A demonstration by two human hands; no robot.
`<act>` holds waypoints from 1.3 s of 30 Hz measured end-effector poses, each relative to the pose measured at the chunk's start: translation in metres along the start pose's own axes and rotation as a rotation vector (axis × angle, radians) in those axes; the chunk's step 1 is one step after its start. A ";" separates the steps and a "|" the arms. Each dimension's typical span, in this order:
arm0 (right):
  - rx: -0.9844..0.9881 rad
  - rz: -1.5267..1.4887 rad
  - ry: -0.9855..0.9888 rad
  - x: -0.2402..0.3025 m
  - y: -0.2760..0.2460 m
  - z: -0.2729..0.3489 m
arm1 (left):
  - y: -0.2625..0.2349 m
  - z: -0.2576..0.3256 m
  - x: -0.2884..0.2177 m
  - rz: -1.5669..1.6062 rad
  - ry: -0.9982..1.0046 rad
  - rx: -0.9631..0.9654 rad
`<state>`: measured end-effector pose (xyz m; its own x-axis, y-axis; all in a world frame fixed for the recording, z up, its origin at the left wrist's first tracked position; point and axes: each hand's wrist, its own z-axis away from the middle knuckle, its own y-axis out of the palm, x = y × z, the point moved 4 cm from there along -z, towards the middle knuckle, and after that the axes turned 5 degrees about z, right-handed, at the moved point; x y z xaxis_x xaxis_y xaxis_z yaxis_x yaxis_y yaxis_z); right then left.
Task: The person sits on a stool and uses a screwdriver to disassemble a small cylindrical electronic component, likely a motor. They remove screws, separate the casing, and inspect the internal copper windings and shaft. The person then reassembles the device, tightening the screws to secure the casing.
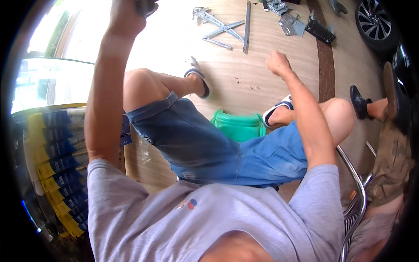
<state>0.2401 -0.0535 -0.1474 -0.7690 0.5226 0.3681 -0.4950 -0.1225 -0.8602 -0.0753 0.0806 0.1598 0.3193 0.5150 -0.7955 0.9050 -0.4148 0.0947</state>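
Observation:
My left hand [124,19] is raised at the top edge, its fingers partly cut off, closed on a dark object [145,7] whose kind I cannot make out. Out over the floor, in front of my right knee, my right hand [279,64] is curled into a fist; whatever it may hold is hidden. Beyond and between the hands, a scissor-shaped metal linkage [223,28] lies on the floor. Beside it is a long narrow metal strip [247,28]. A green plastic object [238,125], perhaps a stool, stands between my feet.
Metal plates [292,24] and a black slotted part [321,30] lie farther right, near a car wheel [375,24]. Another person's leg [386,166] and a chair's metal tube [360,187] are close on my right. Yellow-and-blue boxes [61,166] stack at my left.

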 end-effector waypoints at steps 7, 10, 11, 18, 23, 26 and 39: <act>0.163 -0.139 0.252 -0.040 0.123 -0.019 | -0.063 0.007 0.059 0.148 -0.719 -0.340; 0.269 -0.109 0.293 -0.042 0.176 -0.029 | -0.087 0.021 0.118 0.208 -0.776 -0.401; 0.301 -0.135 0.298 -0.032 0.189 -0.029 | -0.104 0.029 0.145 0.266 -0.851 -0.366; 0.248 0.058 0.175 -0.044 0.238 -0.041 | -0.133 0.141 0.314 0.548 -1.115 -0.805; 0.247 0.019 0.199 -0.042 0.242 -0.034 | -0.147 0.220 0.393 0.676 -1.224 -1.057; 0.407 0.105 0.238 -0.033 0.216 -0.053 | -0.170 0.238 0.420 0.808 -1.142 -0.997; 0.029 0.345 -0.277 0.182 0.131 -0.276 | -0.269 0.346 0.436 0.730 -1.016 -0.878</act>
<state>0.1470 0.2581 -0.2909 -0.9686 0.2020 0.1448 -0.1981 -0.2757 -0.9406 -0.2768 0.1572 -0.4202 0.7646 -0.4660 -0.4453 0.6324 0.4085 0.6582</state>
